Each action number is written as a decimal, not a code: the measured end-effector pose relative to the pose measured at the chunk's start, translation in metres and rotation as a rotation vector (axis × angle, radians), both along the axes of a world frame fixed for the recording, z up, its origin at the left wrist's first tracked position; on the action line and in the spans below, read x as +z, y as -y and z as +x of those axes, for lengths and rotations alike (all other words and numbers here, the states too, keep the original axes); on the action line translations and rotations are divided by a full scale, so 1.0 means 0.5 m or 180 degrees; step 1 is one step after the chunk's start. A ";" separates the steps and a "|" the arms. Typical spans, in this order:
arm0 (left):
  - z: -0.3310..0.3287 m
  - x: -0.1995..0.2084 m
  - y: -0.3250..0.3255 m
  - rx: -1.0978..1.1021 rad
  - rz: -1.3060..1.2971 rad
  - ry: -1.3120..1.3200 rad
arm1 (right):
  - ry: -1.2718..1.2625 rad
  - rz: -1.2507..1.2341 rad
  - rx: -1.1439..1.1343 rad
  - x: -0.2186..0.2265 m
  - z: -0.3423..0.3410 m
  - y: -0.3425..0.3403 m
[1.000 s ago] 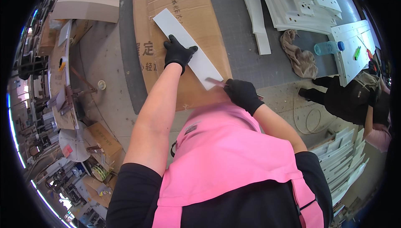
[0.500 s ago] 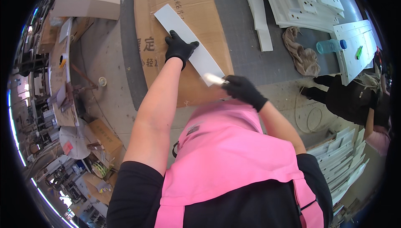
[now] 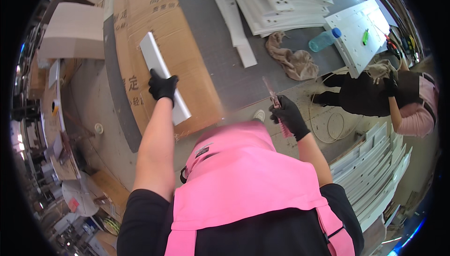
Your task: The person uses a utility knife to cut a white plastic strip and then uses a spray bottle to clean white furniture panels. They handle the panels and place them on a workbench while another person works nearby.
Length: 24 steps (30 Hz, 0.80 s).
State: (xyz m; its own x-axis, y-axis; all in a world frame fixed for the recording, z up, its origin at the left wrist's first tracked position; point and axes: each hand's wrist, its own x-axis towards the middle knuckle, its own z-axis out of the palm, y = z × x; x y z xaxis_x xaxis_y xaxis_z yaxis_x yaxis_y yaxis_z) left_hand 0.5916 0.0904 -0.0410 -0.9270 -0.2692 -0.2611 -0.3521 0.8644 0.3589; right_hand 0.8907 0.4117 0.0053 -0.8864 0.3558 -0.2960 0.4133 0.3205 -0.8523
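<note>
A long white strip of board [image 3: 154, 59] lies slantwise over a flattened brown cardboard [image 3: 161, 22]. My black-gloved left hand [image 3: 162, 86] grips it near its middle, thumb on one side and fingers on the other. Its long side edge shows, so the strip looks tipped a little. My black-gloved right hand [image 3: 288, 114] is closed round a slim tool [image 3: 274, 100] with a pinkish handle and a thin, blurred tip, its exact kind unclear. That hand is held off the table's front edge, apart from the strip.
On the grey table [image 3: 201, 36] are narrow white strips [image 3: 239, 36], stacked white panels [image 3: 276, 12], a crumpled brown rag [image 3: 293, 59] and a blue-capped bottle [image 3: 324, 39]. A co-worker [image 3: 375, 94] stands at the right. White boards [image 3: 370, 171] and a hose [image 3: 328, 129] are nearby.
My right hand has drawn away from the strip's near end to the right, tool still in it. The strip has turned steeper and tipped in my left hand. The view has shifted rightward.
</note>
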 end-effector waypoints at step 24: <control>0.342 0.314 -0.281 -0.2708 0.2199 0.2000 | -0.1205 -0.2468 -0.0440 0.230 0.033 -0.234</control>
